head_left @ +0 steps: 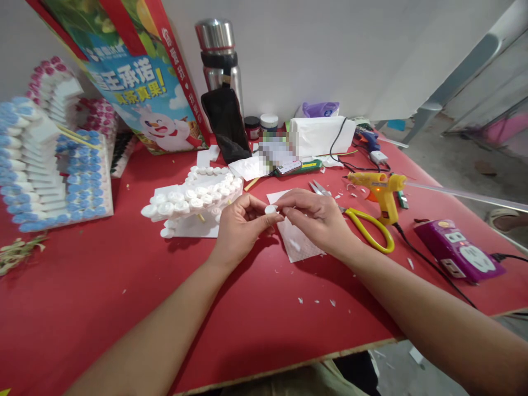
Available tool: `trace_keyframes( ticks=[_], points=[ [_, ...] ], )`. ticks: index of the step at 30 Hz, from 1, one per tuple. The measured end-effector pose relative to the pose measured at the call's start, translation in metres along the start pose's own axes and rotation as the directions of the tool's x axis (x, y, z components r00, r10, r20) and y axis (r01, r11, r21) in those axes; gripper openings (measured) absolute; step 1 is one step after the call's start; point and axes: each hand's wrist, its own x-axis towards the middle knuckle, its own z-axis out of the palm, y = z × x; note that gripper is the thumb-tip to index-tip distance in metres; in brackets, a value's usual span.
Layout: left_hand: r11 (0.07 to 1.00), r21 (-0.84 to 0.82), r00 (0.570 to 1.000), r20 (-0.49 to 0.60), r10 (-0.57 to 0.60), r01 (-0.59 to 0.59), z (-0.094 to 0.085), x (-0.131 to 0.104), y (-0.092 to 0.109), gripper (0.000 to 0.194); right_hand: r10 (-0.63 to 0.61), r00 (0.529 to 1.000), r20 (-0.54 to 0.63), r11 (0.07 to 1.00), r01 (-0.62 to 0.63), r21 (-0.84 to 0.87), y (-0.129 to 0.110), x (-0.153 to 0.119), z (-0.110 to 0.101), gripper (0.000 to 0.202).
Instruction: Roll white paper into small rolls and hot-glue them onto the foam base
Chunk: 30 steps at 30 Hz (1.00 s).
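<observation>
A small white roll [270, 209] is pinched between the thumb and fingers of my left hand [246, 223], over the red table. My right hand [315, 217] meets it from the right, its bent fingertips pressed together at the roll's edge; whether they grip the roll or something thinner is too small to tell. Beneath my right hand lies a white textured sheet [303, 245]. To the left of my left hand stands a white structure [192, 201] edged with rows of white rolled rosettes.
Yellow-handled scissors [373, 234], a yellow glue gun [381, 190] and a purple power box [457, 250] with cords lie right. Behind are a black phone [227, 124], steel bottle [218, 55] and white packet [319, 137]. Blue-and-white rosette pieces [53, 170] and a printed bag [144, 82] stand left.
</observation>
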Motion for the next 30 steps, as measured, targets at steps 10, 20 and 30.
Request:
trace_keyframes(
  ticks=[10,20,30],
  points=[
    [0.993,0.116,0.999,-0.038,0.005,-0.001,0.0011,-0.0027,0.0038,0.036,-0.093,0.996,-0.007,0.995,0.093,-0.030,0.0005,-0.0003,0.0019,0.029],
    [0.989,0.151,0.998,-0.061,0.014,-0.004,0.0021,-0.0035,0.0054,0.036,-0.099,0.995,0.022,0.993,0.101,-0.068,-0.0004,-0.0012,0.0014,0.026],
    [0.988,0.153,0.997,-0.079,0.020,-0.008,0.0029,-0.0020,0.0029,0.036,-0.108,0.993,0.044,0.985,0.113,-0.132,0.0001,-0.0028,0.0012,0.027]
  ],
)
